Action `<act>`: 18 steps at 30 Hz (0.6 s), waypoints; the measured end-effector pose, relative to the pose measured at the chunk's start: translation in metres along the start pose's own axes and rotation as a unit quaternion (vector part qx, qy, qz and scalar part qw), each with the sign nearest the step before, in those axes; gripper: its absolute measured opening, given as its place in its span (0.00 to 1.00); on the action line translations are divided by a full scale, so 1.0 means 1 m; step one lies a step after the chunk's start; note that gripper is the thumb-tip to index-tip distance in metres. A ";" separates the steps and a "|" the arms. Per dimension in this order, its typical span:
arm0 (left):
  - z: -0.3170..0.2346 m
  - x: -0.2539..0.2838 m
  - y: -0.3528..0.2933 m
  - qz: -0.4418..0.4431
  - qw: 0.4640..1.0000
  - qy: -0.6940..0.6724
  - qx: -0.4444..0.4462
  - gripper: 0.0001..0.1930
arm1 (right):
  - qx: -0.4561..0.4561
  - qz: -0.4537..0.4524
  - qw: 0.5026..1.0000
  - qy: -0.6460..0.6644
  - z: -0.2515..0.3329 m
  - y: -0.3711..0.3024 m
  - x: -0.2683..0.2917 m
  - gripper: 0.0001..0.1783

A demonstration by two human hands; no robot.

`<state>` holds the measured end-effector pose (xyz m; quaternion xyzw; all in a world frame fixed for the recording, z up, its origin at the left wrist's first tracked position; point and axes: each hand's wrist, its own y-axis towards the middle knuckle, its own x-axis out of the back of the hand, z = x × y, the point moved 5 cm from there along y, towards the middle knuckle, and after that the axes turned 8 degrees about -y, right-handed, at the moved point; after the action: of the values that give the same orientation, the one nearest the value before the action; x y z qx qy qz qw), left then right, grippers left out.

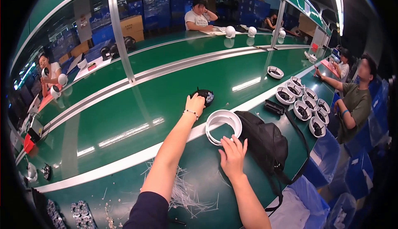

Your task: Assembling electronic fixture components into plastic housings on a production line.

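My left hand (195, 105) reaches over the green belt, fingers closed around the near side of a round black part (205, 97) with a greyish centre. White ring-shaped housings (237, 120), seemingly stacked, sit at the belt's near edge. At their near rim is my right hand (233, 156), its fingers stretched out and touching the rim, thumb apart. Right beside the rings lies a black bag (265, 140) with a strap.
Several white bowls with black parts (302, 109) crowd the bench on the right, near a black cylindrical object (274, 107). Thin clear strips (186, 194) litter the near bench. Blue-lined bins (323, 158) stand at right. A co-worker (358, 98) is at the right; others sit across the belt.
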<state>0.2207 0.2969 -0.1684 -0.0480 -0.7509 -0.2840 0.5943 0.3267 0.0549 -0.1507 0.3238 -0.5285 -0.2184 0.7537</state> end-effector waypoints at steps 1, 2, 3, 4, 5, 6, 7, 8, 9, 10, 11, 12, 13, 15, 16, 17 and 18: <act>0.000 0.007 -0.006 -0.012 1.000 -0.006 -0.003 0.14 | 0.000 0.003 1.000 0.002 -0.001 -0.002 -0.001 0.20; 0.000 0.016 -0.013 -0.012 1.000 -0.005 -0.001 0.14 | -0.002 -0.013 1.000 0.011 -0.005 -0.003 -0.002 0.18; -0.002 0.029 -0.023 -0.026 0.999 -0.016 -0.022 0.14 | -0.001 -0.030 0.999 0.022 -0.009 -0.003 -0.003 0.17; -0.003 0.043 -0.037 -0.039 0.998 -0.026 -0.040 0.14 | -0.004 -0.058 0.998 0.024 -0.009 -0.003 -0.001 0.13; -0.008 0.060 -0.054 -0.032 0.998 -0.012 -0.055 0.15 | -0.007 -0.064 0.998 0.027 -0.013 -0.004 0.000 0.11; -0.013 0.078 -0.074 -0.019 0.998 0.000 -0.064 0.15 | -0.009 -0.069 0.997 0.031 -0.016 -0.005 0.001 0.09; -0.019 0.097 -0.097 -0.004 0.997 0.013 -0.074 0.16 | -0.007 -0.082 0.996 0.030 -0.016 -0.006 0.005 0.08; -0.016 0.115 -0.127 0.000 0.997 0.026 -0.069 0.16 | 0.003 -0.094 0.995 0.041 -0.012 -0.004 0.007 0.07; -0.016 0.136 -0.159 -0.018 0.995 0.063 -0.075 0.16 | 0.016 -0.103 0.993 0.047 -0.007 -0.004 0.007 0.07; -0.019 0.160 -0.193 -0.036 0.991 0.103 -0.079 0.15 | 0.033 -0.123 0.991 0.050 -0.002 -0.002 0.011 0.06; -0.020 0.181 -0.227 -0.016 0.991 0.120 -0.056 0.16 | 0.060 -0.133 0.988 0.057 0.007 0.001 0.018 0.06; -0.025 0.192 -0.250 -0.004 0.993 0.109 -0.044 0.16 | 0.067 -0.136 0.987 0.051 0.007 0.001 0.029 0.07; -0.026 0.203 -0.278 0.011 0.994 0.104 -0.026 0.16 | 0.086 -0.144 0.983 0.071 0.012 0.003 0.039 0.06; -0.025 0.226 -0.336 0.002 0.996 0.089 0.016 0.16 | 0.143 -0.183 0.969 0.090 0.042 0.003 0.066 0.08; -0.028 0.236 -0.361 0.002 0.997 0.064 0.044 0.16 | 0.130 -0.179 0.969 0.113 0.057 -0.001 0.081 0.09; -0.030 0.242 -0.382 -0.008 0.996 0.058 0.066 0.16 | 0.157 -0.168 0.962 0.148 0.078 -0.006 0.094 0.10; -0.030 0.245 -0.404 -0.012 0.994 0.057 0.091 0.16 | 0.187 -0.134 0.959 0.168 0.101 -0.016 0.102 0.09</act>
<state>0.0104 -0.1199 -0.0881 0.0315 -0.7390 -0.2238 0.6347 0.2669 -0.0504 -0.0720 0.5588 -0.3779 -0.1571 0.7213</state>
